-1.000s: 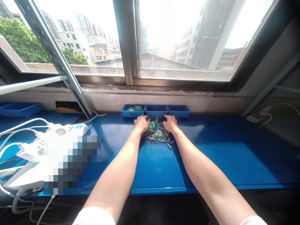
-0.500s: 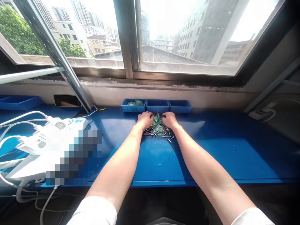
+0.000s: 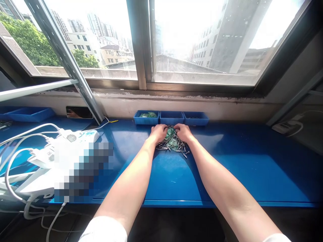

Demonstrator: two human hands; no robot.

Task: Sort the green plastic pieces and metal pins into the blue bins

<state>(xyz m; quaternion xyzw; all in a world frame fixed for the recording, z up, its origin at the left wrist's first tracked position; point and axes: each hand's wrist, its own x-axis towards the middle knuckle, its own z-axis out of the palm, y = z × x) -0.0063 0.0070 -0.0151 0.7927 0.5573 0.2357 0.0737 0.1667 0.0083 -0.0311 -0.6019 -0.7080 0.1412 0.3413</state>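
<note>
Blue counter (image 3: 227, 174): we are looking down across it, and everything here is resting on its painted surface.

Metal pins (image 3: 175, 150): we are seeing them lying in a loose heap near the counter's back edge, just in front of the bins and between the hands. They are crossing one another at all angles, so they share no single long axis. The heap is spreading slightly wider along the counter than toward us, and a few stray pins are pointing down and to the right at its front.

Green packets (image 3: 172, 144): small and flat, they are lying mixed in among the pins.

Left hand (image 3: 158, 132): it is curving palm-down on the heap's left side, fingers pressing in. We cannot tell whether it is gripping anything.

Right hand (image 3: 183, 132): it is curving palm-down on the right side, fingers close to the left hand's. We cannot tell here either.

Blue bins (image 3: 171, 118): three are standing side by side against the wall, the leftmost holding green packets.

White power strip (image 3: 85, 135): it is lying well left of the hands, with white cables (image 3: 15, 161) trailing from it, partly hidden by a pixelated patch.
</note>
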